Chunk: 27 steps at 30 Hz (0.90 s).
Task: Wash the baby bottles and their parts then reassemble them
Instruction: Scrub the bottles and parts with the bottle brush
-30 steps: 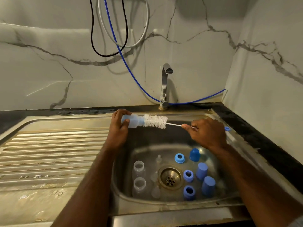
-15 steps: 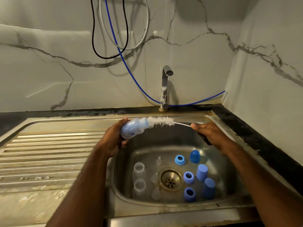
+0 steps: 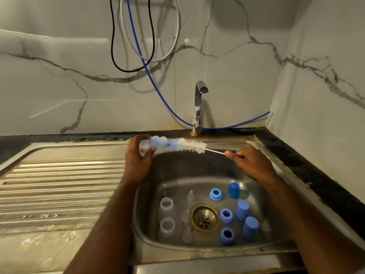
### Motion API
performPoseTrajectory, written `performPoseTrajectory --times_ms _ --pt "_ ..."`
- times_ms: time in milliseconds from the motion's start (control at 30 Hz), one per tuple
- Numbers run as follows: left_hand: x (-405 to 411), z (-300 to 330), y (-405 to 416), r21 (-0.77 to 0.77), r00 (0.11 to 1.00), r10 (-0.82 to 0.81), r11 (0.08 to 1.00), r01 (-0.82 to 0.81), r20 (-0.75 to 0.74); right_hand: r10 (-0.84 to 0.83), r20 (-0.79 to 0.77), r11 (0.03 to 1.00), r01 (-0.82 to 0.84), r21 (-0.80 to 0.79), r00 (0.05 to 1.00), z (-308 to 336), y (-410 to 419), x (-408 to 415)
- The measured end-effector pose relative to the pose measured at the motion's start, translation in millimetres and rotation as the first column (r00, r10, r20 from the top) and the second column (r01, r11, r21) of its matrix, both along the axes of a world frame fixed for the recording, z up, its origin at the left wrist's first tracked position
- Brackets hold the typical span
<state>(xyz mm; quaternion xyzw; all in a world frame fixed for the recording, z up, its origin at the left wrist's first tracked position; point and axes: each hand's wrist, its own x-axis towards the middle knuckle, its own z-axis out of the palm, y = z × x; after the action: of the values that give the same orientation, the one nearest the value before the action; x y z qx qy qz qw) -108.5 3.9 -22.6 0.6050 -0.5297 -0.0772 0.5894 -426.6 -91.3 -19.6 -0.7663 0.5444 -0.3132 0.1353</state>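
Raised since before, left hand [image 3: 138,157] grips apparently foamy bottle [image 3: 156,144].

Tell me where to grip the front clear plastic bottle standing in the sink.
Grip the front clear plastic bottle round its narrower neck, coming straight down from above: it stands upright, mouth up, another bottle close behind and small teats beside it.

Left hand [image 3: 138,158] raised with fingers curled in a grip, right hand [image 3: 249,163] pinching, forearms extended
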Motion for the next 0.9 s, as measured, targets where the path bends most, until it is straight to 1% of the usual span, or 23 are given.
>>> performPoseTrajectory --times_ms 33,67,100,133,200,267,333,367,400,433,467,500,533,567,600,667,700,733,767,833,867,900 --pt "-1 -1 -1 0.008 0.997 0.027 1.000 -0.026 -0.073 0.043 0.045 0.997 -0.046 0.068 0.998 2 0 -1" --pt "-3 -1 -3 0.022 0.990 0.060 0.998 -0.058 -0.128 0.066 0.051 0.992 -0.071 0.103 0.997 4 0 0" --pt "-4 -1 -4 0.035 0.983 0.100 0.995 -0.096 -0.152 0.068 0.024 0.993 -0.070 0.100 0.997 5 1 2" --pt "-7 -1 -6 0.043 0.980 0.139 0.990 -0.134 -0.142 0.051 -0.020 0.996 -0.049 0.076 0.999 6 3 4" --pt "-14 0 -8 0.046 0.978 0.200 0.979 -0.198 -0.057 -0.024 -0.105 1.000 0.025 0.004 0.994 9 7 13" --pt "-18 -1 -9 0.044 0.970 0.239 0.970 -0.240 0.040 -0.087 -0.134 0.996 0.083 -0.033 0.987 11 9 18" --pt "-17 -1 -10 0.036 0.967 0.247 0.968 -0.250 0.068 -0.075 -0.104 0.997 0.078 0.027 0.992 11 7 16" --pt "-14 -2 -11 0.037 0.972 0.234 0.971 -0.235 0.031 -0.041 -0.061 0.994 0.047 0.095 0.997 11 5 13" --pt "-10 -4 -11 0.046 0.975 0.214 0.976 -0.212 -0.052 -0.004 -0.007 0.986 0.006 0.168 1.000 12 4 10" --pt "-6 -5 -12 0.063 0.968 0.186 0.982 -0.177 -0.172 0.026 0.039 0.974 -0.034 0.224 0.999 12 3 7" --pt "-2 -5 -12 0.083 0.942 0.161 0.986 -0.143 -0.295 0.048 0.061 0.966 -0.062 0.253 0.997 13 3 6" --pt "0 -4 -12 0.110 0.910 0.162 0.986 -0.129 -0.382 0.065 0.062 0.961 -0.079 0.266 0.996 12 3 5" --pt "2 -4 -12 0.139 0.888 0.184 0.981 -0.138 -0.422 0.076 0.047 0.958 -0.086 0.273 0.996 11 2 6" --pt "3 -3 -12 0.153 0.881 0.212 0.975 -0.161 -0.422 0.079 0.017 0.960 -0.081 0.269 0.997 10 1 8" --pt "2 -2 -12 0.149 0.896 0.244 0.968 -0.202 -0.370 0.068 -0.030 0.971 -0.059 0.232 0.997 8 1 9" --pt "-2 -2 -9 0.115 0.939 0.307 0.949 -0.292 -0.151 -0.011 -0.131 0.998 0.018 0.057 0.991 3 3 14" --pt "-4 -3 -8 0.100 0.945 0.323 0.943 -0.317 -0.055 -0.052 -0.155 0.998 0.047 -0.038 0.987 2 4 16" --pt "-5 -3 -9 0.095 0.943 0.333 0.939 -0.331 -0.006 -0.067 -0.155 0.994 0.052 -0.097 0.986 0 3 18" --pt "-6 -3 -9 0.097 0.940 0.341 0.935 -0.341 0.010 -0.055 -0.143 0.993 0.040 -0.107 0.988 -2 2 19" --pt "-7 -3 -10 0.089 0.936 0.350 0.934 -0.347 -0.028 0.002 -0.098 1.000 -0.004 -0.015 0.995 -3 -1 17" --pt "-5 -4 -11 0.101 0.929 0.357 0.932 -0.348 -0.100 0.025 -0.077 0.999 -0.023 0.038 0.997 -3 -2 16" --pt "-1 -4 -12 0.125 0.909 0.358 0.933 -0.338 -0.212 0.037 -0.073 0.998 -0.033 0.054 0.997 -3 -3 13"
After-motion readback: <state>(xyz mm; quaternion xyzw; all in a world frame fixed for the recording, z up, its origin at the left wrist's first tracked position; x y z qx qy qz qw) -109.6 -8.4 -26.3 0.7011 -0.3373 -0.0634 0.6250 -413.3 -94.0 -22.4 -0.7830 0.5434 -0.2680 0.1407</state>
